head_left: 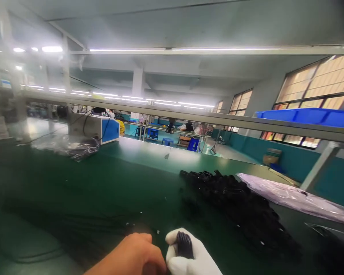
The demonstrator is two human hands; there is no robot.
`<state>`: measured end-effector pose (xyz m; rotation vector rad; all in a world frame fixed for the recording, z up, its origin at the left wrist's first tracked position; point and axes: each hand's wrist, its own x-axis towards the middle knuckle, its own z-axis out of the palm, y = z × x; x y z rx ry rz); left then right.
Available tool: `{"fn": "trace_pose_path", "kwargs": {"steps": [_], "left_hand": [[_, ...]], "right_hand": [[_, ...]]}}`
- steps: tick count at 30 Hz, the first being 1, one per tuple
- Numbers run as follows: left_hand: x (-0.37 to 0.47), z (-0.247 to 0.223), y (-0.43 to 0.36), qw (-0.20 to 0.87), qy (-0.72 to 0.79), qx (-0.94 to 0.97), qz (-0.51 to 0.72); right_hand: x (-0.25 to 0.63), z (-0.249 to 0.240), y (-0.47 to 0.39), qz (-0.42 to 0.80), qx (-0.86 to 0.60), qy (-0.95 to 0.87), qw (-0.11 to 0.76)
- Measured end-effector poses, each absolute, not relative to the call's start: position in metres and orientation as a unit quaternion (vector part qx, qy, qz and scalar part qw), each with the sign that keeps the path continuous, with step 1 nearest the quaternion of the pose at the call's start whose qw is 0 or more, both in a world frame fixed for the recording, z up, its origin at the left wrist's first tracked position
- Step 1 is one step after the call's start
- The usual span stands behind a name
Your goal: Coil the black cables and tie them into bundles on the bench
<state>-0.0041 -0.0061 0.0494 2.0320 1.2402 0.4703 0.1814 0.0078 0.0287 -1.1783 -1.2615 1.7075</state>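
My right hand [193, 256], in a white glove, closes round a bundle of coiled black cable [185, 245] at the bottom of the view. Just left of it is my bare left hand [134, 252], slightly blurred, its fingers curled in and its fingertips hidden. Whatever those fingers may hold cannot be made out. Both hands are above the dark green tabletop [114, 187]. A large heap of black coiled cables [232, 202] lies to the right, beyond my gloved hand.
Clear plastic bags [71, 147] lie at the left by a blue-and-white box-shaped machine [103, 128]. A pinkish plastic-wrapped pack [292, 194] rests behind the heap. A shelf rail crosses above, with a blue bin [309, 115] on it at right. Dark strands blur at lower left.
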Motion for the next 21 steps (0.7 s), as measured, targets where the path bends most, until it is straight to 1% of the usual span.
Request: {"fn": "trace_pose_path", "kwargs": {"steps": [2,6,8,11,13,18,19,21], "left_hand": [[-0.004,0.052,-0.007,0.372,0.498,0.756,0.204],[-0.007,0.044,-0.001,0.46,0.459,0.718,0.252],[-0.006,0.038,0.001,0.478,0.443,0.71,0.264],[0.002,0.033,0.0,0.455,0.442,0.729,0.259],[0.009,0.034,-0.001,0.427,0.451,0.745,0.241],[0.014,0.038,0.007,0.288,0.506,0.802,0.134],[0.011,0.037,0.011,0.283,0.503,0.809,0.108],[0.002,0.033,0.02,0.332,0.477,0.81,0.081]], "right_hand": [[0.182,0.019,0.01,0.637,-0.472,-0.489,0.363],[0.183,-0.009,0.014,0.577,-0.505,-0.551,0.33],[0.182,-0.023,0.018,0.535,-0.515,-0.585,0.325],[0.178,-0.034,0.022,0.48,-0.544,-0.615,0.309],[0.176,-0.033,0.022,0.455,-0.561,-0.628,0.29],[0.17,-0.011,0.012,0.377,-0.604,-0.674,0.2],[0.168,-0.005,0.01,0.366,-0.604,-0.679,0.199],[0.166,0.006,0.006,0.359,-0.592,-0.692,0.204]]}}
